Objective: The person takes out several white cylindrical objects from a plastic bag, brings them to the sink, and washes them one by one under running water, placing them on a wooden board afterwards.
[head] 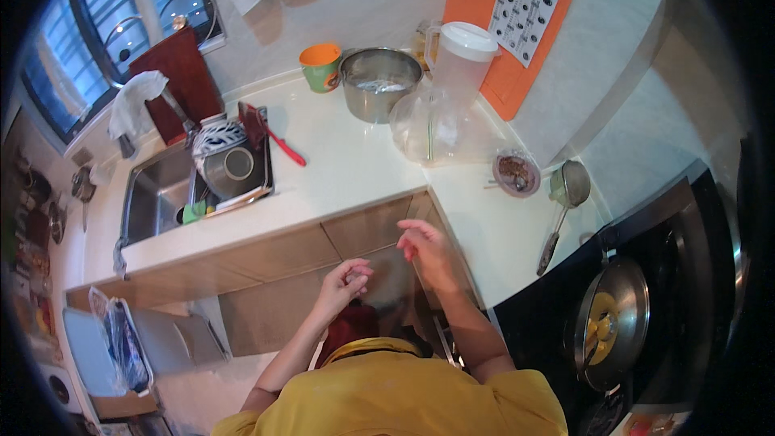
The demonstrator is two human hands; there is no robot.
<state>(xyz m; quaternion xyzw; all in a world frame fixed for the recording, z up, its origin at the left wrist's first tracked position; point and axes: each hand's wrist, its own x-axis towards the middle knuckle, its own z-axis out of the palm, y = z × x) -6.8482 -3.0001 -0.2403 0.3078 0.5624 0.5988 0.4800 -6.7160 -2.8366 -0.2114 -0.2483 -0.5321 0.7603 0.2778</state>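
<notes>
My left hand is held in the air before my body, its fingers loosely bent and nothing seen in it. To its right and a little farther forward is my right hand, also without anything in it, the fingers half curled and apart. Both hover in front of the cabinet doors, below the edge of the white counter. On the counter beyond stand a steel pot, an orange and green cup and a plastic pitcher with a white lid. A clear plastic bag lies before the pitcher.
At right, a wok with yellow food sits on the black stove. A covered bowl and a strainer are nearer. Leftward are the sink, stacked bowls, a red-handled tool and a bin.
</notes>
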